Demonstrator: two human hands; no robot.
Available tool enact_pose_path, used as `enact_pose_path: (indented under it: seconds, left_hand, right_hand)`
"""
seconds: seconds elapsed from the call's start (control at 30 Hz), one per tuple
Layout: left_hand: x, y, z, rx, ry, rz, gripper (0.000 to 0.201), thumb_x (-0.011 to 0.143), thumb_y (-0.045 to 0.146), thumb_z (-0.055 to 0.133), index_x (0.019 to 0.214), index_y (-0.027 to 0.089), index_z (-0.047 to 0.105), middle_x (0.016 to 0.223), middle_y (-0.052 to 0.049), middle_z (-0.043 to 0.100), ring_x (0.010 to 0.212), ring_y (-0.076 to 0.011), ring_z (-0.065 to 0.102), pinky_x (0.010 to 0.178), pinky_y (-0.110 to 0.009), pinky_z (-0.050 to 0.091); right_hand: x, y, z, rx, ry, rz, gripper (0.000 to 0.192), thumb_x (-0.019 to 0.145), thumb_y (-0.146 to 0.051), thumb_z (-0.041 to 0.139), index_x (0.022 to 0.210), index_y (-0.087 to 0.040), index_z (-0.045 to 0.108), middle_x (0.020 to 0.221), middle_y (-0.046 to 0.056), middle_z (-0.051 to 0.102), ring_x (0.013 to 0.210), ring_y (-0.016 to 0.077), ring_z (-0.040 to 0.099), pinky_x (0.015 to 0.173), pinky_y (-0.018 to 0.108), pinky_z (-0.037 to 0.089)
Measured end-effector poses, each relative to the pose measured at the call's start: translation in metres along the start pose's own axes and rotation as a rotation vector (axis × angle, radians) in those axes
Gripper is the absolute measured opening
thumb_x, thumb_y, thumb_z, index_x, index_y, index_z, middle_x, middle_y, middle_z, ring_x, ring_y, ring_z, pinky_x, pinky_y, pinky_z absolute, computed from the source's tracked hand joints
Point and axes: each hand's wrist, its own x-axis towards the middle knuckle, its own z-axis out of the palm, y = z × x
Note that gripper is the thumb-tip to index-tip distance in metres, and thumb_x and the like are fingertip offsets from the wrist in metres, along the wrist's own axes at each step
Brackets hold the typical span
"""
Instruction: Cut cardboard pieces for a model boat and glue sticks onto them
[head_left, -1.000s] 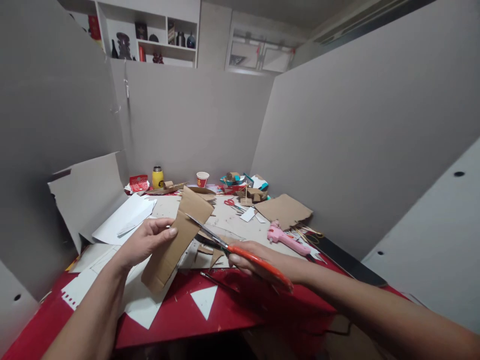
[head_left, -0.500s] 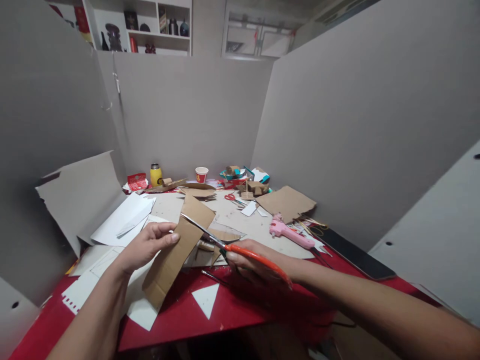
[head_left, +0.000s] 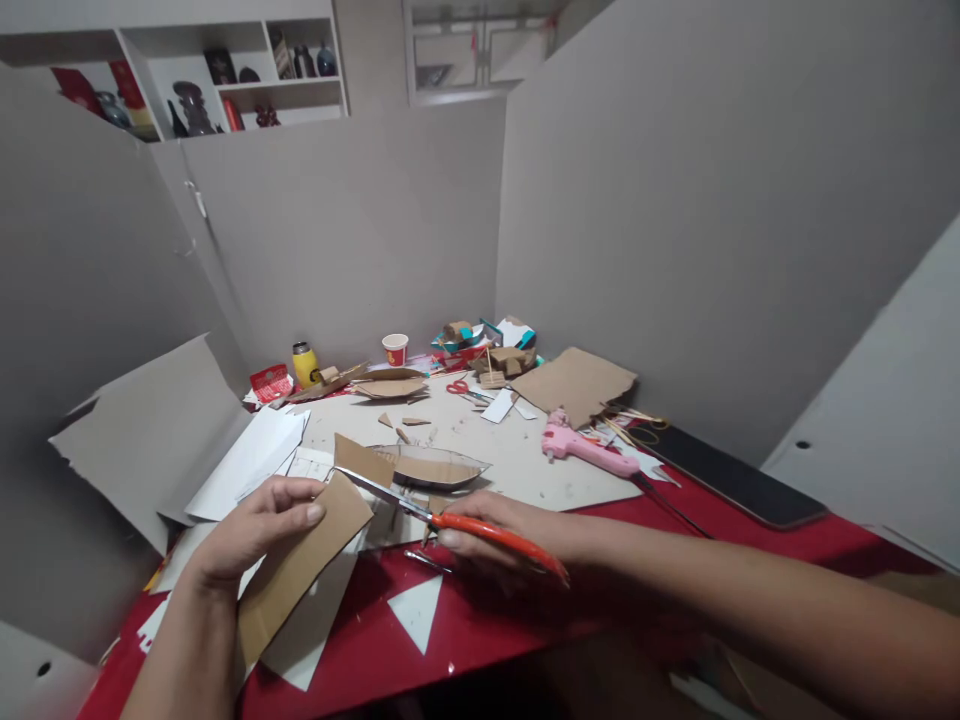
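My left hand (head_left: 255,530) pinches a strip of brown cardboard (head_left: 304,565) by its upper left edge, thumb on top. In my right hand (head_left: 487,540) are scissors with orange handles (head_left: 517,545), their blades lying across the strip's far end. Beyond the blades, a smaller cardboard piece (head_left: 365,463) tilts away from the strip; whether it is still joined is hard to tell. A boat-shaped cardboard piece (head_left: 442,466) lies just behind the scissors. On the red tabletop (head_left: 360,640) in front sits a white paper triangle (head_left: 418,612).
A pink glue gun (head_left: 589,453) and a black phone-like slab (head_left: 731,475) lie to the right. Farther back are a cardboard sheet (head_left: 577,385), red-handled scissors (head_left: 457,387), a paper cup (head_left: 395,349) and a yellow bottle (head_left: 305,366). White papers (head_left: 244,465) lie left. Grey panels surround the table.
The scissors have cut across the cardboard, and its far end now angles away from the strip. My left hand and the strip have moved left and down in view.
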Motion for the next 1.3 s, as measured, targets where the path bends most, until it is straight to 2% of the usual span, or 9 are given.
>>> enact_pose_path:
  seconds: [0.23,0.4,0.57,0.9,0.97,1.1,1.17,1.23,1.3]
  left_hand:
    - [0.008,0.0,0.012,0.047,-0.088,-0.058,0.03,0.079,0.03,0.069,0.105,0.015,0.072,0.083,-0.01,0.075,0.069,-0.0166,0.069,0.064,-0.022,0.052]
    - [0.005,-0.002,0.0,0.024,0.059,0.019,0.026,0.078,0.028,0.07,0.101,0.017,0.071,0.08,-0.007,0.075,0.067,-0.0171,0.069,0.062,-0.023,0.053]
    - [0.012,-0.004,-0.004,-0.079,0.275,0.221,0.014,0.073,0.028,0.074,0.083,0.019,0.07,0.072,-0.001,0.073,0.061,-0.0119,0.067,0.057,-0.017,0.05]
    - [0.019,-0.001,0.031,0.109,0.194,0.075,0.022,0.067,0.032,0.078,0.081,0.016,0.074,0.07,-0.005,0.073,0.058,-0.0154,0.064,0.056,-0.024,0.049]
    - [0.02,0.001,0.032,0.183,0.358,0.174,0.024,0.067,0.032,0.078,0.084,0.016,0.074,0.073,-0.005,0.073,0.062,-0.0157,0.065,0.06,-0.025,0.05]
    - [0.02,0.004,0.022,0.172,1.106,0.705,0.021,0.073,0.03,0.072,0.091,0.019,0.072,0.079,-0.001,0.071,0.074,-0.0128,0.064,0.074,-0.024,0.05]
    - [0.018,0.005,0.016,-0.001,1.311,0.903,0.014,0.073,0.029,0.071,0.083,0.019,0.071,0.074,0.002,0.068,0.067,-0.0112,0.062,0.07,-0.024,0.052]
    - [0.019,0.004,0.016,-0.105,1.177,0.857,0.014,0.073,0.03,0.071,0.075,0.017,0.069,0.067,0.001,0.065,0.06,-0.0113,0.06,0.063,-0.024,0.053]
    - [0.022,0.002,0.022,-0.105,0.801,0.617,0.024,0.074,0.037,0.071,0.078,0.013,0.07,0.07,-0.003,0.068,0.061,-0.0136,0.061,0.059,-0.025,0.053]
  right_hand:
    - [0.002,-0.006,-0.003,0.029,-0.042,0.064,0.051,0.085,-0.066,0.043,0.07,-0.017,0.047,0.047,-0.007,0.043,0.035,0.0052,0.044,0.033,0.015,0.037]
    - [0.002,0.0,-0.001,0.127,-0.022,0.061,0.051,0.086,-0.064,0.043,0.065,-0.018,0.045,0.04,-0.007,0.042,0.03,0.0063,0.041,0.03,0.016,0.036]
    - [0.014,-0.003,-0.003,0.296,0.189,-0.07,0.044,0.082,-0.06,0.052,0.075,-0.017,0.049,0.042,-0.009,0.045,0.03,0.0057,0.04,0.032,0.017,0.039]
    - [0.055,-0.031,0.02,0.532,0.337,-0.115,0.04,0.06,-0.024,0.077,0.083,-0.019,0.045,0.059,-0.009,0.049,0.045,0.0052,0.045,0.041,0.017,0.036]
    - [0.061,-0.031,0.021,0.537,0.37,-0.166,0.034,0.061,-0.019,0.072,0.082,-0.019,0.046,0.058,-0.01,0.045,0.044,0.0045,0.041,0.041,0.017,0.032]
    - [0.067,-0.033,0.01,0.492,0.661,-0.305,0.032,0.061,-0.02,0.071,0.082,-0.018,0.047,0.066,-0.008,0.047,0.052,0.0048,0.041,0.046,0.018,0.035]
    - [0.07,-0.036,0.004,0.505,0.819,-0.367,0.036,0.061,-0.026,0.073,0.084,-0.019,0.047,0.07,-0.007,0.047,0.055,0.0059,0.044,0.05,0.02,0.039]
    - [0.073,-0.04,0.002,0.545,0.888,-0.418,0.039,0.063,-0.033,0.074,0.086,-0.02,0.045,0.069,-0.008,0.046,0.055,0.0071,0.045,0.052,0.021,0.041]
    - [0.077,-0.043,0.006,0.561,0.886,-0.454,0.04,0.065,-0.035,0.073,0.087,-0.021,0.043,0.069,-0.008,0.047,0.056,0.0077,0.046,0.054,0.022,0.042]
